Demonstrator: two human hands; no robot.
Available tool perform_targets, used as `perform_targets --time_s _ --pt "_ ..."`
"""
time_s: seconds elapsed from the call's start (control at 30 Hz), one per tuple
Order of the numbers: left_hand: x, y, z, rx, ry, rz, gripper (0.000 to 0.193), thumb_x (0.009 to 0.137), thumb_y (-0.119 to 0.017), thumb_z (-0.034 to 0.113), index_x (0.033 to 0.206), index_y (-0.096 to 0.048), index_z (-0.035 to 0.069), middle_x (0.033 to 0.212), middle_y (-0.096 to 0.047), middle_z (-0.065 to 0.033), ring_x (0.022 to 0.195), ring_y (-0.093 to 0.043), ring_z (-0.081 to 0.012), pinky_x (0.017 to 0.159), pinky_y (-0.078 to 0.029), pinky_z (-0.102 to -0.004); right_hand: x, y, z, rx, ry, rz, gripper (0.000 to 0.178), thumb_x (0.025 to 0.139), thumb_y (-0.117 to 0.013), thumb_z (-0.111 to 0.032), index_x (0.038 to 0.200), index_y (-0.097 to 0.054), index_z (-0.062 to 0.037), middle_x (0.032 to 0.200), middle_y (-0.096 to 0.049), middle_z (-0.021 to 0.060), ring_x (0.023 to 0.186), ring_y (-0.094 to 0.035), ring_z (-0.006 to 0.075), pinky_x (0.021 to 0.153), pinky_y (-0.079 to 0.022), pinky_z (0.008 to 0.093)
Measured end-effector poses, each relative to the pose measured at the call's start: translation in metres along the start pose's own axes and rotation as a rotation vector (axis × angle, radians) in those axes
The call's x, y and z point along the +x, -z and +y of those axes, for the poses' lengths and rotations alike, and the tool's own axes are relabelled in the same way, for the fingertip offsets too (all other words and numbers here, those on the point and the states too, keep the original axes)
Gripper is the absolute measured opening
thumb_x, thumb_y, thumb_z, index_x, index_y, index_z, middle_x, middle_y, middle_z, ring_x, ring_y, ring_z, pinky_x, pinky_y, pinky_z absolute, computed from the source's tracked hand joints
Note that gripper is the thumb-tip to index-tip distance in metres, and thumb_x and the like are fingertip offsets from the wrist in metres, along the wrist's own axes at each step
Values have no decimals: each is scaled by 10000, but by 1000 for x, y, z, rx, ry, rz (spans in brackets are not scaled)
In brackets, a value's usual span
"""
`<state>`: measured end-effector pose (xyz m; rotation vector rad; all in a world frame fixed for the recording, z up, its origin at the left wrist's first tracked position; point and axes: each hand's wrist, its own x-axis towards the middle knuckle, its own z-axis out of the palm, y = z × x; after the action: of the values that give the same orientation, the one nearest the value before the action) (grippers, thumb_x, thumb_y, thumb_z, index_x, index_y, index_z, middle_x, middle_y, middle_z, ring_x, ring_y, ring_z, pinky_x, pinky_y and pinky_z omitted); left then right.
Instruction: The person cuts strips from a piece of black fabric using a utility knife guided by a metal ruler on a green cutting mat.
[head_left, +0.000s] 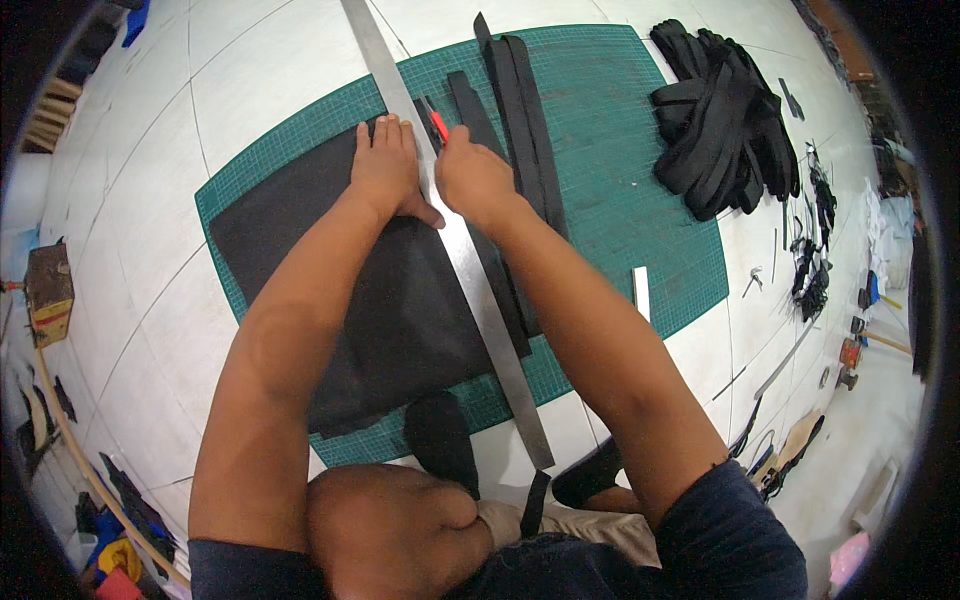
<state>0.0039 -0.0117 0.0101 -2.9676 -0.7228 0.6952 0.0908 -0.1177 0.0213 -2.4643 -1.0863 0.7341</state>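
1) Pressing steel ruler [478,290] onto black cloth [400,310] with left grip [388,182], palm down, thumb spread apart;
2) Clamping right grip [475,175] around red cutter [439,125], beside the ruler's right edge;
3) Having the cloth spread on green cutting mat [620,110], mostly left of the ruler, with black strips [525,120] to the right

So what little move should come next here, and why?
Perhaps draw the red cutter toward the body along the metal ruler. The right hand's fingers hold it beside the ruler, near the far end of the black cloth, while the left hand's thumb rests on the ruler, seemingly steadying it.
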Motion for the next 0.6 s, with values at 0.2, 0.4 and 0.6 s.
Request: perform_targets --time_s 0.2,0.4,0.6 --pt "-1 -2 -4 -27 -19 17 1510 411 -868 735 1502 -235 -95 1572 -275 -277 1497 -220 -393 1206 -181 -542 22 -10 -18 92 -61 -71 357 939 -486 -208 1185 -440 47 1136 -644 331 1098 -629 476 962 -480 526" --pt "0 -5 -2 -43 -38 62 1508 411 -858 747 1501 -240 -90 1573 -273 -274 1501 -207 -389 1207 -172 -549 30 -5 -13 78 -17 -76 329 942 -475 -201 1169 -470 37 1149 -642 331 1106 -625 476 975 -477 521" --pt "-2 -4 -2 8 -26 0 1531 424 -849 761 1513 -203 -99 1583 -252 -273 1507 -190 -387 1216 -122 -558 -3 -6 1 49 -1 -164 340 903 -525 -161 1184 -459 18 1093 -647 343 1059 -625 507 921 -487 557"
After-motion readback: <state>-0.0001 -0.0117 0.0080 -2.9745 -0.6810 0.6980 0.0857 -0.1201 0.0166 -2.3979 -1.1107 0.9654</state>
